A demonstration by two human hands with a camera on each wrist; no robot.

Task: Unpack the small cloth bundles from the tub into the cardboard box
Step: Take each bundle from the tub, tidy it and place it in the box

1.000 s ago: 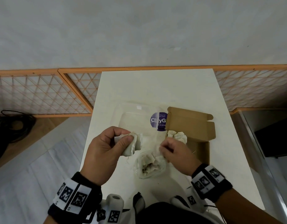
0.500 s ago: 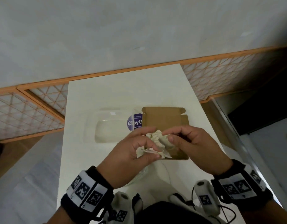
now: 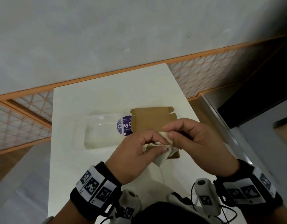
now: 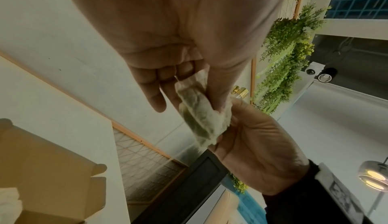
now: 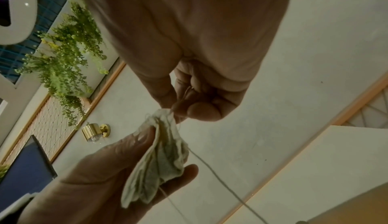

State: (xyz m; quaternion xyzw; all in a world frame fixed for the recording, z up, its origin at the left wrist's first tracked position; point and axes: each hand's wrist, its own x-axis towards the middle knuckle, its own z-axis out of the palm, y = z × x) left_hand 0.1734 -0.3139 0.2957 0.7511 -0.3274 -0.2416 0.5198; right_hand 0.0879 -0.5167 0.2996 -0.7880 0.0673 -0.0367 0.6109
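Hands point(image 3: 163, 143) before box point(image 3: 152, 120) (lid point(image 3: 102, 135) beside)

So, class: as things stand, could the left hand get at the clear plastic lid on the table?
Probably not at once: the left hand and the right hand both pinch the cloth bundle. Nothing stands between it and the clear plastic lid.
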